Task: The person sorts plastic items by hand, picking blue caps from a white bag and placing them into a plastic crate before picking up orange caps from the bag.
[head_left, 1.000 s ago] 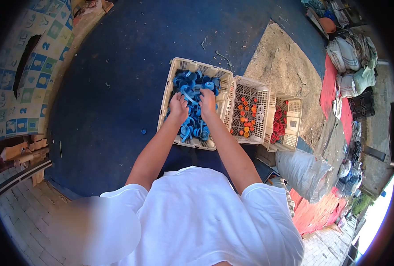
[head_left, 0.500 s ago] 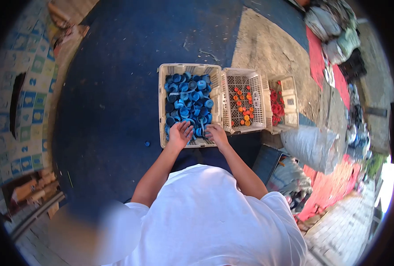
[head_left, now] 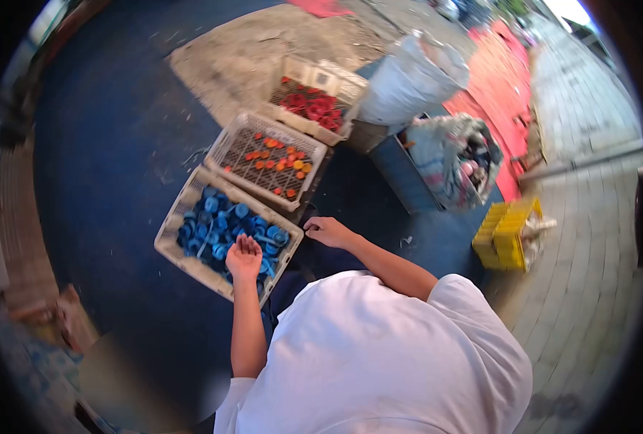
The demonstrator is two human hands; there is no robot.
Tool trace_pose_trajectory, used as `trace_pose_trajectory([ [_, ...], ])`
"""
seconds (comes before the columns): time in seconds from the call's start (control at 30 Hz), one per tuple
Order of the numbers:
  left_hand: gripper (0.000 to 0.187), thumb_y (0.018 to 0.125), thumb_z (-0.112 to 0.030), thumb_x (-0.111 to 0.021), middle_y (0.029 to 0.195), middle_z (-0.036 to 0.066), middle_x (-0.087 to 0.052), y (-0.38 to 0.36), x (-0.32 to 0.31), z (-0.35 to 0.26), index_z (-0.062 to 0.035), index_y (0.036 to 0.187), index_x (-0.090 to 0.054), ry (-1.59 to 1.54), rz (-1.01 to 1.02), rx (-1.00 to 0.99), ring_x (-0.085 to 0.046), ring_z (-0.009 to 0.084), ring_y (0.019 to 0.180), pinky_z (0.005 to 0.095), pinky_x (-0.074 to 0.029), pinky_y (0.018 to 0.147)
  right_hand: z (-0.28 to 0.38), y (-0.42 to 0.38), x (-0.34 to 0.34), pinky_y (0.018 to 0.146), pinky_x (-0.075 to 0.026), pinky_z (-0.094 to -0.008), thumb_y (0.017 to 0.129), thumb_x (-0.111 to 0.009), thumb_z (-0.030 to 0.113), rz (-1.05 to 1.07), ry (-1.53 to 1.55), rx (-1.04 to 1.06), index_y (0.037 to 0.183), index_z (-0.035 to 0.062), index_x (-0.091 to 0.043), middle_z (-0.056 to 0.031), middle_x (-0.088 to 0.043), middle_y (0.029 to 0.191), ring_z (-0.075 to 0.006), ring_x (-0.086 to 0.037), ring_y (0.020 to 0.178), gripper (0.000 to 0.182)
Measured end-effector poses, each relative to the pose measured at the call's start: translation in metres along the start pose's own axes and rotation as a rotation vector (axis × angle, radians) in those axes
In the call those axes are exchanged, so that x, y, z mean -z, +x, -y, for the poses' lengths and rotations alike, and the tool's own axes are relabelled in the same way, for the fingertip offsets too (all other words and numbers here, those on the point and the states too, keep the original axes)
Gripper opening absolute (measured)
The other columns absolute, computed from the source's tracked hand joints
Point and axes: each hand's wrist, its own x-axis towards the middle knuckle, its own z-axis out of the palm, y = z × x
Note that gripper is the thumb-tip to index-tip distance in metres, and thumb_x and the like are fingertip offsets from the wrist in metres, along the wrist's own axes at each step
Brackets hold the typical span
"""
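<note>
Blue plastic caps (head_left: 216, 222) fill much of a whitish plastic crate (head_left: 184, 269) in front of me, some with thin strips among them. Over the near part of these caps is my left hand (head_left: 244, 258), palm up, with its fingers stretched and slightly bent and nothing visible in it. My right hand (head_left: 329, 231) is beside the crate's right corner, outside the rim. Its fingers are curled together, and whatever they may hold is hidden. A second crate (head_left: 227, 172) adjoins the first and holds scattered orange caps (head_left: 271, 153).
Farther back stands a third crate (head_left: 352, 90) with red caps (head_left: 314, 107). To the right are a large white sack (head_left: 412, 79), a blue box (head_left: 406, 170) with a stuffed bag (head_left: 448, 163), and a yellow crate (head_left: 501, 235). A tan sheet (head_left: 227, 61) lies on the blue floor.
My view has turned to the right, so the crates appear rotated and a yellow crate shows. My right hand has moved from above the blue caps to outside the crate; my left stays over them.
</note>
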Motion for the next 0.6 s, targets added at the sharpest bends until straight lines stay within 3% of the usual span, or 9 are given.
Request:
trace_pose_trajectory([
  [0.13,0.028,0.102,-0.026,-0.046,0.112,0.004,-0.072,0.004,-0.032,0.033,-0.0112,0.116,-0.066,0.123,-0.027,0.059,-0.068,0.0247,0.101,0.044,-0.053,0.087,-0.023,-0.01,0.026,0.086,-0.054,-0.0341,0.095,-0.066,0.021,-0.087,0.089,-0.062,0.116,0.0015,-0.068,-0.0127,-0.074,0.099,-0.0236,-0.071,0.094,0.029],
  [0.33,0.027,0.102,-0.026,-0.045,0.107,0.003,-0.073,0.026,-0.077,0.104,-0.0105,0.109,-0.067,0.261,-0.032,0.126,-0.068,0.0224,0.098,0.0426,-0.052,0.086,-0.065,-0.004,0.079,0.079,-0.055,-0.0366,0.092,-0.066,0.021,-0.166,0.176,-0.018,0.113,-0.0001,-0.069,-0.0148,-0.074,0.094,-0.0266,-0.071,0.087,0.03],
  [0.5,0.025,0.1,-0.025,-0.048,0.108,0.003,-0.072,0.061,-0.146,0.207,-0.01,0.108,-0.067,0.422,-0.08,0.096,-0.067,0.0219,0.097,0.0412,-0.052,0.086,-0.113,-0.006,0.167,0.083,-0.055,-0.0356,0.095,-0.066,0.02,-0.205,0.204,-0.038,0.116,0.0005,-0.068,-0.0146,-0.074,0.098,-0.0251,-0.071,0.09,0.029],
  [0.6,0.026,0.1,-0.026,-0.048,0.109,0.003,-0.071,0.078,-0.185,0.274,-0.0098,0.109,-0.066,0.557,-0.056,0.103,-0.066,0.0224,0.099,0.0407,-0.051,0.088,-0.154,-0.02,0.22,0.085,-0.055,-0.036,0.094,-0.066,0.021,-0.336,0.331,-0.059,0.116,0.0,-0.068,-0.0154,-0.074,0.101,-0.0256,-0.071,0.094,0.031],
])
